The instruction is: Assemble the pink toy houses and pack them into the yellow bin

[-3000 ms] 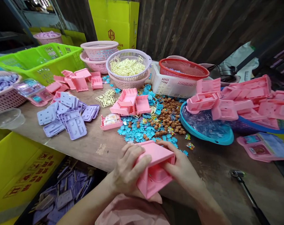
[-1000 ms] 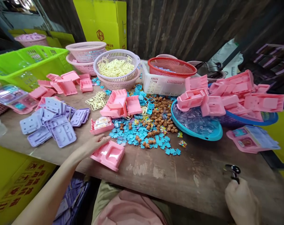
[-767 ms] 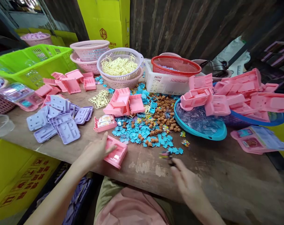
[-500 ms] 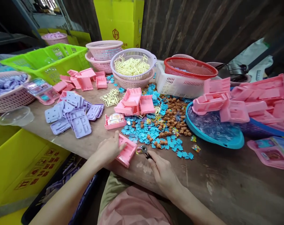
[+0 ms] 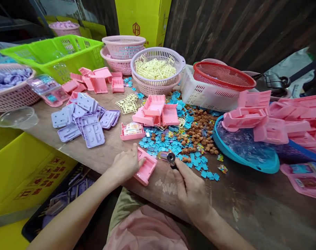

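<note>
My left hand (image 5: pixel 125 165) grips a pink plastic case part (image 5: pixel 147 166) at the table's near edge, with the thumb over its inner side. Recesses are moulded into this part. My right hand (image 5: pixel 190 180), closed round a dark handle, holds a small hammer (image 5: pixel 171 158) just right of the case, apart from it. The hammer has a round metal head and a yellowish end pointing left. Just behind my left hand stands a pink drawer (image 5: pixel 132 133) with printed packets in it. Blue square pieces (image 5: pixel 173 144) are scattered beyond the hammer.
Purple trays (image 5: pixel 92 132) are piled left, pink parts (image 5: pixel 154 106) stacked in the middle. Brown figures (image 5: pixel 199 132) lie right of the blue pieces. Behind stand a basket (image 5: pixel 158 52) of cream frames, a green crate (image 5: pixel 77 59) and a white crate (image 5: pixel 207 93). A blue basin (image 5: pixel 264 166) is right.
The hammer has moved a little to the right, away from the pink case part, and its head has turned. My left hand keeps its hold on the case part. The view has shifted slightly.
</note>
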The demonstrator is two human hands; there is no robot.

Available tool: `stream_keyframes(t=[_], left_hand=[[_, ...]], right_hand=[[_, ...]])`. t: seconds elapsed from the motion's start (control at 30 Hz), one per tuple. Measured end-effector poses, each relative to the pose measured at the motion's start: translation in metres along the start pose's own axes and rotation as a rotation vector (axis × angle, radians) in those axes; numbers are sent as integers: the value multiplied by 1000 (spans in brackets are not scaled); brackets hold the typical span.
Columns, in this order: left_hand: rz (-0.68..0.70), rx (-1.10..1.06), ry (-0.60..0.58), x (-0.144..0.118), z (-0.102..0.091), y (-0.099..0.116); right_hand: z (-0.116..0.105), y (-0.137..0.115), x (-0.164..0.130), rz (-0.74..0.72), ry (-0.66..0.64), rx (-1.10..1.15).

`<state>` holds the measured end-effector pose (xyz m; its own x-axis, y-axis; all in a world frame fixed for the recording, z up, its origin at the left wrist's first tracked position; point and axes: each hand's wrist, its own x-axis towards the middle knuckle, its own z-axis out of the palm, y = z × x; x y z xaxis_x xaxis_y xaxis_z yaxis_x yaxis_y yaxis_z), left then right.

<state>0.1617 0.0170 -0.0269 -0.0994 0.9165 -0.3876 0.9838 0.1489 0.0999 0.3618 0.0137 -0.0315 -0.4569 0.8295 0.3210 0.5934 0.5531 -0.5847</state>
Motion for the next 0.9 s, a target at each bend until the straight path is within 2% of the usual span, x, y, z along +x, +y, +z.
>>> stream_keyframes(t=[0.13,0.17,0.3,0.33,0.43,0.5,0.63,0.7,0.8,0.9], left_hand=[[-5,-25,6,0,0,0],[-8,-27,6,0,0,0],[-15,-22,8,-1,-1,1],[-15,-19,6,-1,-2,2],[-17,-16,-14,-2,-4,4],[-20,-15,-27,-2,-5,5],[-23,-17,-13,-2,-4,4],[-25,-20,-3,-3,-4,5],[-34,-42,-11,-4,-4,6],[-17,-91,-18,-2,-5,1]], right_hand=[[3,4,-1,34,-188,-38],[3,4,-1,35,-189,-33],[-3,-4,-1,-19,-48,32],[-3,-5,-2,-32,-57,43],[0,-5,-2,-31,-225,39],[-1,-5,-2,-17,-281,54],[-7,-15,-7,-97,-191,150],[-5,-20,-12,-138,-207,142],[0,-22,-15,-99,-298,158],[-5,-18,-12,-35,-244,250]])
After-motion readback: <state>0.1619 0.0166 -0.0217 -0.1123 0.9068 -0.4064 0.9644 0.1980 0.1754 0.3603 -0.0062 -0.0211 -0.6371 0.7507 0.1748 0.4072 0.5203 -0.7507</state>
